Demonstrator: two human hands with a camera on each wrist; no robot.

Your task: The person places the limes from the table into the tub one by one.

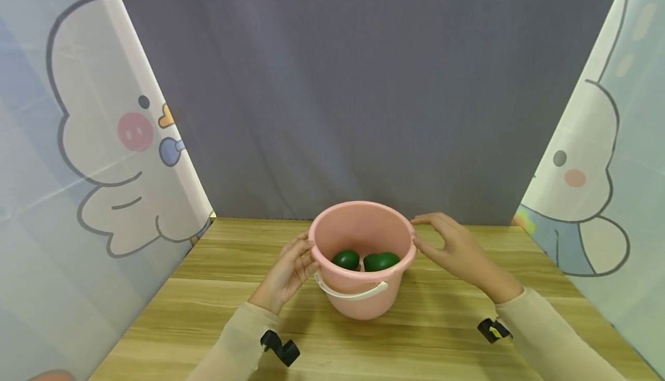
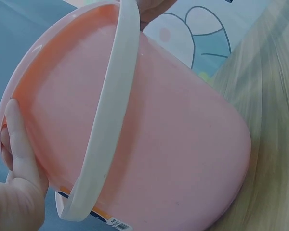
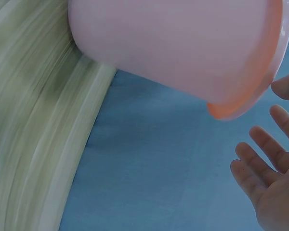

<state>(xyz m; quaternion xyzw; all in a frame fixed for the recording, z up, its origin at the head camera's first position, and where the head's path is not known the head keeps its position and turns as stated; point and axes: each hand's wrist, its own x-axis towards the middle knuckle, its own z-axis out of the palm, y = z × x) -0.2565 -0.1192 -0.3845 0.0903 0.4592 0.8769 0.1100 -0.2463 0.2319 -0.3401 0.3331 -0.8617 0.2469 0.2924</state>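
A pink bucket [image 1: 363, 297] stands on the wooden table, its white handle [image 2: 108, 110] hanging down on the near side. Inside lie smooth, dark green rounded things [image 1: 346, 260], partly hidden by the near rim. My left hand [image 1: 288, 274] holds the rim at its left side; in the left wrist view, fingers [image 2: 21, 144] lie along the wall just below the lip, with a fingertip showing beyond it. At the rim's right side is my right hand [image 1: 459, 248], fingers spread, thumb tip right at the lip in the right wrist view.
The wooden table [image 1: 208, 317] runs back to a dark grey cloth [image 1: 332, 92]. Curtains with cartoon animals [image 1: 104, 138] hang at both sides. A black strap mount [image 1: 280, 346] sits on the left wrist, another [image 1: 493, 330] on the right. A printed label [image 2: 113, 221] shows on the bucket.
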